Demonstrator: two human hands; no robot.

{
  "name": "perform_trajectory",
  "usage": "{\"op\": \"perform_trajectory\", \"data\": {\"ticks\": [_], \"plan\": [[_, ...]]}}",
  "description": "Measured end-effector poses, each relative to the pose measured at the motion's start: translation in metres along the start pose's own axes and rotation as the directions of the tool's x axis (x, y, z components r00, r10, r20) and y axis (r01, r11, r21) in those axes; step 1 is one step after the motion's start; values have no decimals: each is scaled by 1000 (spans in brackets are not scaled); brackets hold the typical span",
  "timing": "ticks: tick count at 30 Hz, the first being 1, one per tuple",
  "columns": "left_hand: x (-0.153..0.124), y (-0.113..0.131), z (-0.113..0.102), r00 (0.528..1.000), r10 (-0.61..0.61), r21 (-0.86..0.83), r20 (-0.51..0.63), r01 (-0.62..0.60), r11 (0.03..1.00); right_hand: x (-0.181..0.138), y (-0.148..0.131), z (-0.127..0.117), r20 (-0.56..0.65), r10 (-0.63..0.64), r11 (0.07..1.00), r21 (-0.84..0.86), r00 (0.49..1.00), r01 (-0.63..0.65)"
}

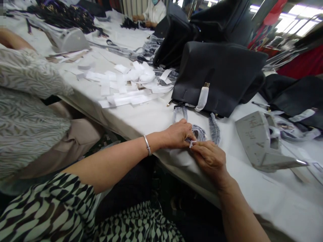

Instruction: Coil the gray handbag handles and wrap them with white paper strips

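Close to the table's near edge, my left hand is closed on a coiled strap that looks wrapped in clear plastic. My right hand pinches a small white paper strip against the near side of that coil. The fingertips of both hands almost meet there. Just beyond them stands a black handbag, with a white-wrapped tab and a gold-coloured clasp on its front. A plastic-wrapped handle hangs from the bag onto the table beside the coil.
White paper strips lie in a loose pile at the left. A grey tape dispenser stands at the right, another at the far left. More black bags lie behind. A co-worker's sleeve is close on the left.
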State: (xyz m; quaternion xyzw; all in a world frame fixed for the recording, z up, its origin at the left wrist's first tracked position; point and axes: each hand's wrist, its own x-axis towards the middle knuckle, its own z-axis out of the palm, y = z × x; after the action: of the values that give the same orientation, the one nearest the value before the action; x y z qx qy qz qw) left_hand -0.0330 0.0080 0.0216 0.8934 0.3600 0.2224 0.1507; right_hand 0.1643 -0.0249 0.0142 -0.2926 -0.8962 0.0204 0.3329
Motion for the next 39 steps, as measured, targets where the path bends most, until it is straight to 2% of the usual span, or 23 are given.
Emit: {"op": "perform_trajectory", "data": {"ticks": [5,9,11,15,19,23,26,27,28,30,32,34,37,39], "plan": [[0,4,-18,993,87,2,79,-87,996,-5,-13,2,68,-60,954,-289,996,77],[6,7,-30,973,97,70,208,-114,991,-7,-20,-2,79,-73,922,-375,994,97],[9,7,-29,972,81,91,221,-104,990,-7,-19,-5,92,-62,935,-343,994,90],[12,9,-19,985,43,157,170,-70,985,-10,-18,-12,120,-21,969,-243,993,49],[10,13,-14,989,22,198,146,-51,979,-12,-24,-11,123,20,976,-218,992,8],[6,14,-14,991,11,178,135,-35,983,-18,-28,-17,6,29,998,-57,1000,-28],[3,12,-14,991,14,117,134,-30,993,-34,-17,-44,-201,130,992,21,971,-128],[3,11,-14,992,16,87,127,-27,996,-41,-9,-58,-297,200,978,11,934,-206],[3,9,-13,993,17,52,120,-23,998,-49,0,-74,-400,279,952,-1,873,-305],[3,5,-11,995,9,-11,104,-8,1000,-63,23,-110,-594,419,855,3,687,-519],[4,0,-7,996,-1,-57,87,6,998,-69,48,-144,-683,541,719,74,490,-691],[6,-3,-3,998,-8,-87,65,13,996,-67,72,-171,-621,699,565,177,354,-806],[7,-3,0,999,-29,-107,42,33,994,-47,99,-189,-327,928,270,267,177,-925],[7,-2,2,998,-44,-111,42,48,993,-31,108,-190,-181,980,126,246,82,-961]]}}
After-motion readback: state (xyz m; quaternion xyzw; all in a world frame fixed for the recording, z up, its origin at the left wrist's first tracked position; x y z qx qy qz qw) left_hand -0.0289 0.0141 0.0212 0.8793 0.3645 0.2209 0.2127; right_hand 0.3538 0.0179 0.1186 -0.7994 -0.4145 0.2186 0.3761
